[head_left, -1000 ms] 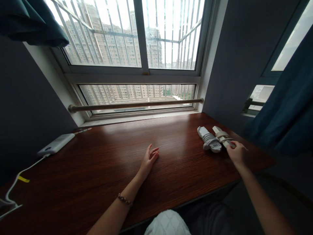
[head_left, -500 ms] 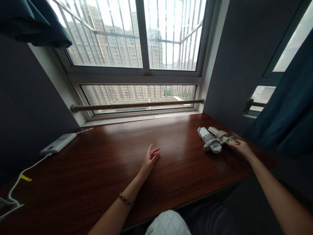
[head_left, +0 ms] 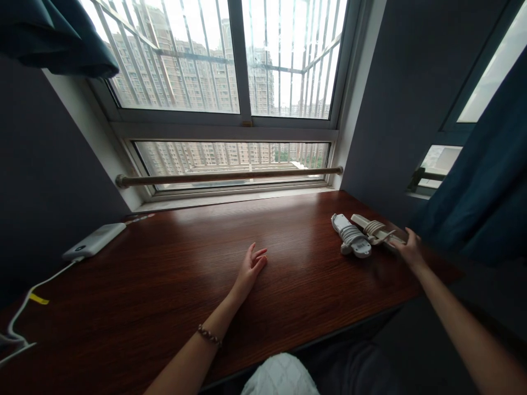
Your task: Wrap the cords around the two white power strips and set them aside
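My left hand (head_left: 250, 270) lies flat and open on the dark wooden table (head_left: 164, 285), near its middle, touching nothing else. My right hand (head_left: 405, 247) reaches to the table's right end and grips the near end of a beige power strip (head_left: 373, 226) that has its cord wound round it. The strip lies on the table, angled to the right. Just left of it lies a white power strip (head_left: 352, 237), also wrapped in its cord, and neither hand touches it.
A white power bank (head_left: 94, 240) with a white cable (head_left: 24, 304) lies at the table's far left. A wooden rail (head_left: 226, 176) runs along the window behind. A dark curtain (head_left: 486, 181) hangs beyond the table's right edge.
My right hand has moved right and farther back, and the beige strip's near end has swung to the right with it. My left hand has stayed put.
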